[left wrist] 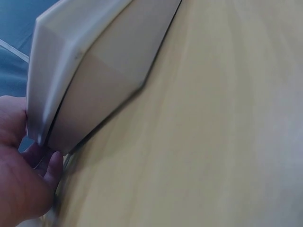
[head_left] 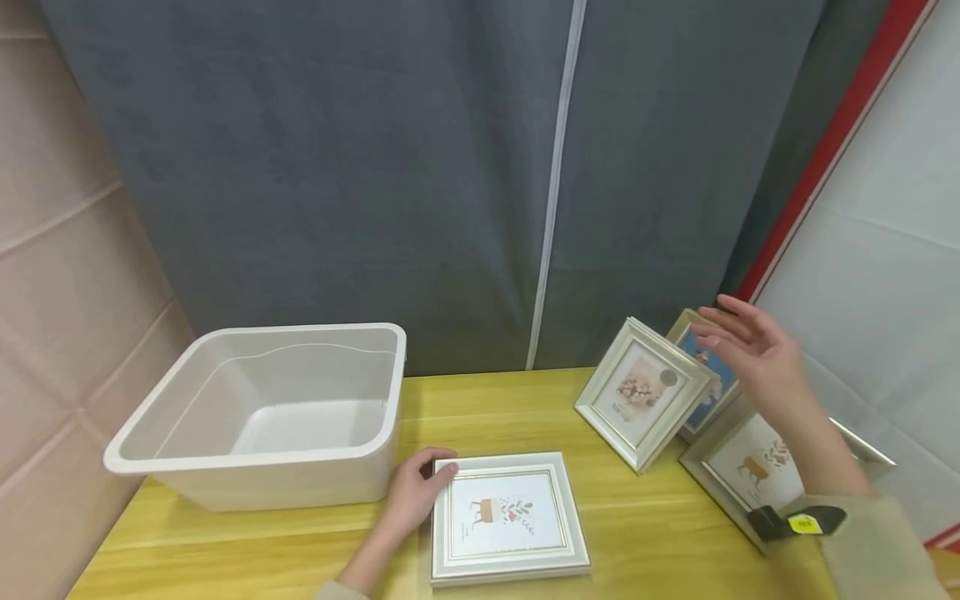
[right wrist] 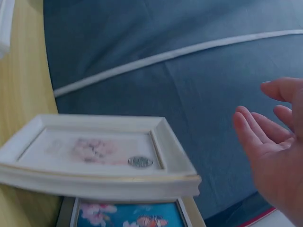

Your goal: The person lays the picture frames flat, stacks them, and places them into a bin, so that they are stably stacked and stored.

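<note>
At the front middle, my left hand grips the upper left edge of a white picture frame with a deer print, thumb at the rim. The left wrist view shows the fingertips curled around the corner of this frame. My right hand is raised with relaxed fingers, holding nothing, over the picture frames at the right. Nearest to it are a frame with a blue picture and a white frame with pink flowers, which leans tilted in front of the blue one.
A large white plastic tub stands at the left on the wooden table. Another deer-print frame leans at the right, partly behind my right forearm. A dark grey curtain hangs along the table's back edge.
</note>
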{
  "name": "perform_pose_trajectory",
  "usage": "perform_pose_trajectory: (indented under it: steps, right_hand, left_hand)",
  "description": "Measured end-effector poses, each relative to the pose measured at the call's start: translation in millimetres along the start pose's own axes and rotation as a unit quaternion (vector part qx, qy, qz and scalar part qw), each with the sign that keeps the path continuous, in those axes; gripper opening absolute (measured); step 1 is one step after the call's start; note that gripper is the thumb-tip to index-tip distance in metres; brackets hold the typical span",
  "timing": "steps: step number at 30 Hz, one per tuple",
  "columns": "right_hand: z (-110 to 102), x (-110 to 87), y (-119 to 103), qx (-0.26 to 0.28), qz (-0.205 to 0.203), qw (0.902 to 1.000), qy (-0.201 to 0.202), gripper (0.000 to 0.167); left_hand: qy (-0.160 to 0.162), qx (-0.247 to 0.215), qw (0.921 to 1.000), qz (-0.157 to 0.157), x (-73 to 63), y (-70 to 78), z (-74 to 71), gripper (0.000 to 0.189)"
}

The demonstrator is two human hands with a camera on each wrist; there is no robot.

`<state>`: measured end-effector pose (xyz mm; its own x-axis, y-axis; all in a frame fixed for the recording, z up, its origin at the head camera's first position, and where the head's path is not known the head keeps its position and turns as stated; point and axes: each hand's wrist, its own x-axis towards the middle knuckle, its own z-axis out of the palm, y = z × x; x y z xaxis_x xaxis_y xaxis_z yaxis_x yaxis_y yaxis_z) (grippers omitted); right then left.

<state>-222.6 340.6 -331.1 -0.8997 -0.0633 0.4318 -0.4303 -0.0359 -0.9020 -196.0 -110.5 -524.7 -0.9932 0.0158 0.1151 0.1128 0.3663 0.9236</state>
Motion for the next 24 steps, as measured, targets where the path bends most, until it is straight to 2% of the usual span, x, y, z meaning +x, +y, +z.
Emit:
perform_pose_trajectory:
  steps: [2, 4, 7, 8, 9, 14, 16, 21, 24]
  right_hand:
    - [-5.7, 2.2, 3.4, -0.067, -0.001, 0.9976, 0.019, 0.053]
    - [-12.2, 3.2, 9.3, -0.157, 0.005, 0.9868, 0.038, 0.054]
    - [-20.5, 3.7, 20.9, -0.299, 0.028, 0.9524, 0.054, 0.058]
    - [-22.7, 3.4, 25.3, -0.321, 0.034, 0.9451, 0.052, 0.06]
    - [-24.5, 3.1, 29.5, -0.332, 0.037, 0.9414, 0.046, 0.061]
    - [-25.5, 2.6, 43.0, -0.337, 0.05, 0.9403, 0.002, 0.061]
    - [-24.1, 3.9, 45.2, -0.343, 0.067, 0.9369, -0.016, 0.061]
    - [-19.7, 6.8, 47.6, -0.376, 0.12, 0.9174, -0.054, 0.065]
    - [-19.3, 6.5, 50.1, -0.387, 0.136, 0.9089, -0.074, 0.067]
  left_hand:
    - [-0.001, -0.001, 1.0, 0.001, 0.1, 0.0, 0.0, 0.022]
    - [-0.003, -0.004, 1.0, 0.002, 0.2, -0.1, 0.0, 0.022]
    - [-0.005, -0.007, 1.0, 0.002, 0.5, -1.3, 0.3, 0.022]
    - [-0.005, -0.007, 1.0, 0.0, 0.6, -1.4, 0.4, 0.021]
    - [-0.005, -0.008, 1.0, -0.002, 0.6, -1.7, 0.6, 0.021]
    - [-0.006, -0.004, 0.9999, -0.011, 1.8, -2.4, 2.0, 0.021]
    - [-0.005, -0.002, 0.9999, -0.012, 2.2, -2.3, 2.0, 0.02]
    - [-0.006, 0.0, 1.0, -0.007, 1.3, -1.5, 0.9, 0.021]
    - [-0.01, 0.001, 0.9999, -0.004, 0.6, -1.4, 0.4, 0.022]
